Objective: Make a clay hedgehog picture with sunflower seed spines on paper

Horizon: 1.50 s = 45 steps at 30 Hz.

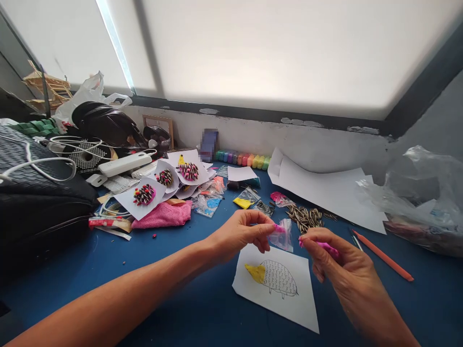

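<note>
My left hand [251, 231] pinches a bit of pink modelling clay [278, 228] between thumb and finger. A small clear plastic bag [286, 238] shows right at those fingertips; whether it is gripped too, I cannot tell. My right hand [334, 262] is closed around more pink modelling clay [328, 248], with a piece poking out at the fingertips. Below both hands lies a white sheet with a hedgehog drawing [280, 278]. Its snout is covered in yellow clay [256, 273], while the body is bare pencil lines. A pile of sunflower seeds [306, 219] lies just beyond my right hand.
Finished seed-and-clay hedgehogs on paper [144, 195] lie at left by a pink cloth [162, 214]. Clay bags, including yellow [243, 202], are scattered mid-table. Right of the seeds are an orange pencil-like tool [383, 255], white paper [325, 190] and a plastic bag [427, 212].
</note>
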Each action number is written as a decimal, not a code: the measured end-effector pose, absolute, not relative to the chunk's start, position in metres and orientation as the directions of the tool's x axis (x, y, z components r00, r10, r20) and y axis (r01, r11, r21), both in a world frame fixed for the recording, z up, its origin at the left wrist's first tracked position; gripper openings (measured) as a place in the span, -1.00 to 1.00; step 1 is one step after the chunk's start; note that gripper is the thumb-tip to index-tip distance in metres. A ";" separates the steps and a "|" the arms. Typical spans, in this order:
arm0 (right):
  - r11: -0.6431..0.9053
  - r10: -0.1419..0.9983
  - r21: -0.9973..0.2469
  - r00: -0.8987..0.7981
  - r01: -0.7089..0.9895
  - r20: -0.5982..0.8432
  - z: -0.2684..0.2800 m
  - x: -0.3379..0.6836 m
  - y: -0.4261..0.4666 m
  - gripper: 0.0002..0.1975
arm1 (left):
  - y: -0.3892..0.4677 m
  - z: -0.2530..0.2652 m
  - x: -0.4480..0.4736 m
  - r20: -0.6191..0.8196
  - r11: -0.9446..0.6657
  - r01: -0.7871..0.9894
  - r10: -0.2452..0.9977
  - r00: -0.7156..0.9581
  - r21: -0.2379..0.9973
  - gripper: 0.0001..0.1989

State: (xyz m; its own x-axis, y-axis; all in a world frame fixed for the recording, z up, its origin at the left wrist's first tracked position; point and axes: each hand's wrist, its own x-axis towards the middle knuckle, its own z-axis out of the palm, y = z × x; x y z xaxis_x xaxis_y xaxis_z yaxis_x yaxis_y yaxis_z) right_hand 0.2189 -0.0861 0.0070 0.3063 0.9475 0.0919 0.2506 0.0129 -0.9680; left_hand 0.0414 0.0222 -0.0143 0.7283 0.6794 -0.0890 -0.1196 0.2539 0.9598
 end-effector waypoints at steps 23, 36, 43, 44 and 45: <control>-0.005 0.963 -0.862 0.234 0.507 0.131 0.000 0.212 -0.087 -0.68 | 0.016 -0.019 0.044 -0.061 0.215 -0.109 0.656 0.753 0.971 -0.62; -0.275 0.945 -0.880 0.277 0.388 -0.173 -0.002 0.207 -0.086 -0.50 | 0.010 -0.019 0.048 -0.041 0.170 -0.098 0.666 0.745 0.981 -0.83; -0.180 0.964 -0.909 0.250 0.375 -0.088 -0.009 0.204 -0.086 -0.61 | 0.005 -0.015 0.044 0.009 -0.077 0.059 0.681 0.732 0.995 -0.69; -0.170 0.964 -0.912 0.256 0.374 -0.075 -0.009 0.204 -0.086 -0.60 | 0.004 -0.015 0.044 0.054 -0.155 0.079 0.702 0.710 0.985 -0.71; -0.162 0.964 -0.913 0.260 0.374 -0.064 -0.009 0.204 -0.086 -0.59 | 0.004 -0.014 0.043 0.093 -0.214 0.090 0.715 0.693 0.973 -0.73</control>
